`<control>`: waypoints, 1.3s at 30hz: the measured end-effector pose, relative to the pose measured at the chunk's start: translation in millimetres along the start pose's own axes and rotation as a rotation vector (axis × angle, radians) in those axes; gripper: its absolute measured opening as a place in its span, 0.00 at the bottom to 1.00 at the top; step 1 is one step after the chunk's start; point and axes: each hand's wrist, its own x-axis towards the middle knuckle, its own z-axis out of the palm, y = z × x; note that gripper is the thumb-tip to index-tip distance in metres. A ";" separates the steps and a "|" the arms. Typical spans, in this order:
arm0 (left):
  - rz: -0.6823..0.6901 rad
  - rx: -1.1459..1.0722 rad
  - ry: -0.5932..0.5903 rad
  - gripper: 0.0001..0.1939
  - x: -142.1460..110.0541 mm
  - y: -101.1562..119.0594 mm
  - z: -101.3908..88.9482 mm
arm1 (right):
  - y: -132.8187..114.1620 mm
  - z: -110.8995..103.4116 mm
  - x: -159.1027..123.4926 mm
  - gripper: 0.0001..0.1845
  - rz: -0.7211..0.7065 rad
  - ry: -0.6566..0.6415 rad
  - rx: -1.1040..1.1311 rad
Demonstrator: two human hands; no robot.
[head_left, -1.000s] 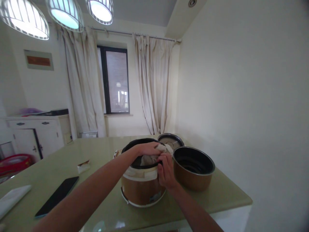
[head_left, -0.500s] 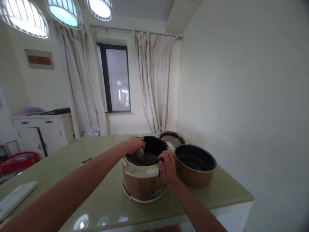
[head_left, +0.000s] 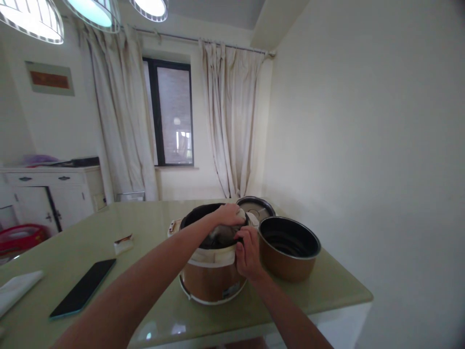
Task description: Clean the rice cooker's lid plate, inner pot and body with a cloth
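A brown and cream rice cooker body (head_left: 209, 278) stands on the pale green table (head_left: 152, 228), its dark cavity uncovered. My left hand (head_left: 229, 215) reaches across the cavity's right side, fingers curled down on a grey-white cloth (head_left: 221, 235) inside it. My right hand (head_left: 247, 252) grips the cooker's near right rim, thumb over the edge. The cooker's inner pot (head_left: 288, 247), brown outside and dark inside, sits just to the right. A round metal lid (head_left: 255, 208) lies behind, between cooker and pot.
A black phone (head_left: 84, 287) lies on the table at left, with a small wrapped packet (head_left: 123, 244) behind it and white paper (head_left: 16, 288) at the far left edge. A white cabinet (head_left: 54, 194) and a curtained window stand beyond; a plain wall is on the right.
My left hand has swept with the cloth from the cavity's far left side over to its right side, close to my right hand. My right hand has stayed on the rim.
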 end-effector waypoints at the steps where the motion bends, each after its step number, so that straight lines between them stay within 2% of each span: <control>1: 0.032 -0.037 -0.031 0.16 -4.9 -0.4 -2.8 | 0.3 0.1 -0.2 0.11 -0.003 0.003 0.004; 5: 0.172 -0.279 -0.240 0.14 -30.0 -12.0 -18.2 | 1.2 0.3 -1.6 0.12 -0.008 0.007 0.016; 9: 0.097 -0.433 -0.501 0.20 -50.7 -34.5 -35.2 | 1.8 0.2 -2.8 0.12 -0.020 0.017 -0.001; 11: 0.071 -0.393 -0.601 0.23 -55.3 -48.8 -41.8 | 1.9 0.0 -2.9 0.12 -0.019 0.018 -0.008; 14: 0.087 -0.143 -0.665 0.27 -55.8 -68.8 -44.8 | 1.6 -0.5 -2.6 0.11 -0.005 0.009 -0.006; 16: 0.070 0.045 -0.605 0.30 -54.7 -78.0 -41.1 | 1.0 -1.1 -2.2 0.10 0.004 0.001 -0.001; 19: -0.007 0.267 -0.349 0.34 -54.2 -84.2 -28.8 | -0.2 -1.7 -1.7 0.09 0.011 -0.008 -0.001; 22: -0.010 0.386 -0.112 0.28 -52.2 -83.2 -15.6 | -1.6 -1.6 -1.3 0.09 0.018 -0.008 -0.009; 25: 0.057 0.430 -0.008 0.25 -43.7 -76.8 -6.1 | -2.8 -0.9 -1.4 0.09 0.020 -0.007 -0.021; 27: 0.061 0.436 0.002 0.27 -33.9 -68.7 -1.2 | -3.0 -0.2 -1.9 0.10 0.018 -0.003 -0.022; 30: 0.021 0.317 0.017 0.29 -16.1 -49.5 6.5 | -2.4 0.7 -3.1 0.10 0.023 0.001 -0.016; 34: 0.020 0.115 0.032 0.24 1.4 -20.8 13.5 | -0.7 1.3 -4.0 0.10 0.032 -0.001 -0.005; 37: 0.101 0.015 -0.055 0.19 -1.3 -12.0 10.0 | 0.3 1.3 -3.9 0.11 0.031 -0.001 0.008; 39: 0.179 -0.121 -0.182 0.14 -12.7 -15.1 3.2 | 0.8 1.2 -3.7 0.11 0.022 0.006 0.016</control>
